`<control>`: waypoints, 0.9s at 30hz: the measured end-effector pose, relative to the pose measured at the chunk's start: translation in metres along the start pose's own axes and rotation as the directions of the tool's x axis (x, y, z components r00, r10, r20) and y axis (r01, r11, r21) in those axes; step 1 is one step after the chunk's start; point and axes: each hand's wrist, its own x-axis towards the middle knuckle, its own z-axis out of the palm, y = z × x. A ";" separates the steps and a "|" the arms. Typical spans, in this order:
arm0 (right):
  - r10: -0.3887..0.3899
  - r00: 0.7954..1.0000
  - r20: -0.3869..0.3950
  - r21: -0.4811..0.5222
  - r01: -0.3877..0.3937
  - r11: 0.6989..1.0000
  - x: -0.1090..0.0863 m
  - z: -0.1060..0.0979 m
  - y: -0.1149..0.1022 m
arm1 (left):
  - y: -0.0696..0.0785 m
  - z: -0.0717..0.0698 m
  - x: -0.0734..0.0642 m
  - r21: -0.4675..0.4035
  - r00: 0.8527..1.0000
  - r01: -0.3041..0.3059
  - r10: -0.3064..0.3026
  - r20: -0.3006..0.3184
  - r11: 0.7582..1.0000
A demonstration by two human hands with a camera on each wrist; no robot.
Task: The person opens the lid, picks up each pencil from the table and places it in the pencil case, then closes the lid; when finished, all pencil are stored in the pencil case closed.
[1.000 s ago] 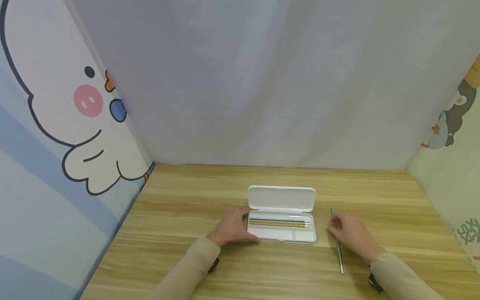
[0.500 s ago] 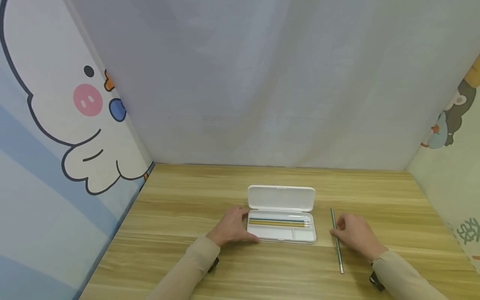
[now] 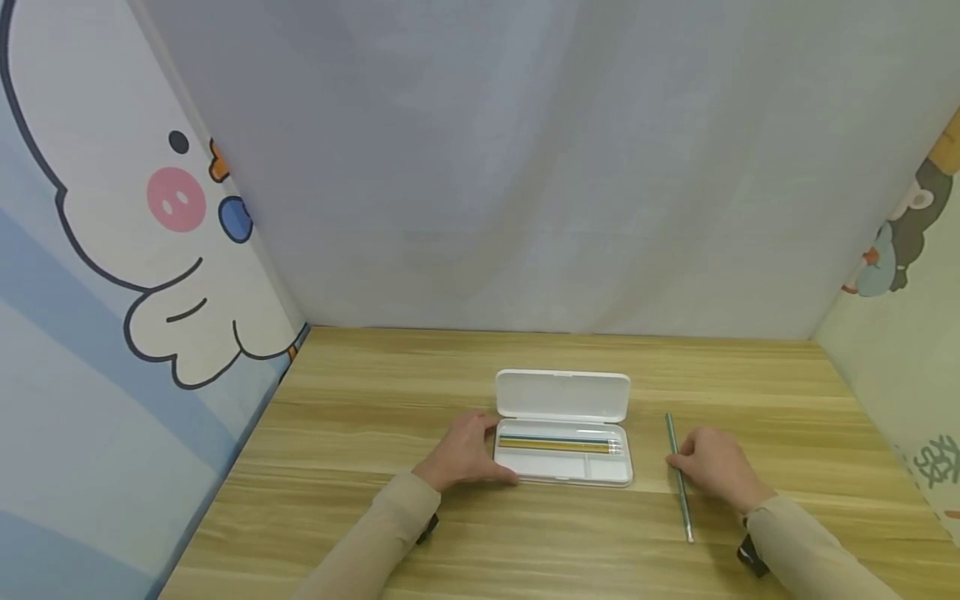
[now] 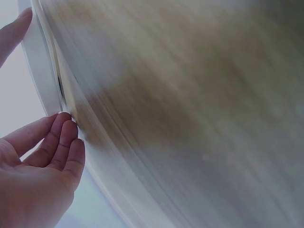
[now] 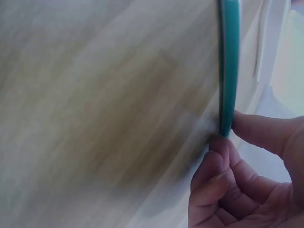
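Observation:
A white pencil case (image 3: 543, 467) lies on the table with its lid (image 3: 562, 396) raised at the back. Several pencils (image 3: 555, 447), gold and blue-green, lie side by side in its long rear compartment. My left hand (image 3: 463, 452) holds the case's left end, thumb along the front edge and fingers at the back corner. To the right of the case, my right hand (image 3: 712, 467) pinches a green pencil (image 3: 684, 500) near its middle between thumb and fingertips. The pencil's eraser end points toward me. In the right wrist view the green pencil (image 5: 231, 61) stands out clearly above the fingertips.
The wood-grain table (image 3: 375, 367) runs back to a grey curtain (image 3: 555, 167). A cartoon-printed wall (image 3: 97, 333) borders the left side. Another printed wall (image 3: 907, 367) stands on the right.
The right hand has closed its pinch on the green pencil and shifted it slightly to the right and away. The left hand and the pencil case have stayed put.

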 end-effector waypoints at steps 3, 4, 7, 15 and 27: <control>0.012 1.000 0.000 0.014 -0.012 1.000 0.000 -0.001 0.000 | 0.001 0.000 0.000 -0.003 1.000 0.009 -0.009 0.004 1.000; 0.014 1.000 0.000 0.018 -0.014 1.000 0.000 -0.001 0.001 | 0.001 0.000 0.000 -0.007 1.000 0.010 -0.010 0.005 1.000; 0.009 1.000 -0.003 0.025 -0.008 1.000 0.001 -0.001 0.003 | 0.001 -0.001 0.000 -0.016 1.000 0.010 -0.010 0.004 1.000; 0.024 0.999 0.025 0.048 -0.025 0.999 0.005 -0.005 0.003 | 0.001 -0.001 0.000 -0.015 1.000 -0.007 0.007 -0.002 1.000; 0.021 1.000 -0.021 0.131 -0.018 0.991 0.017 -0.015 -0.020 | 0.001 -0.001 0.000 -0.006 1.000 -0.009 0.009 0.002 1.000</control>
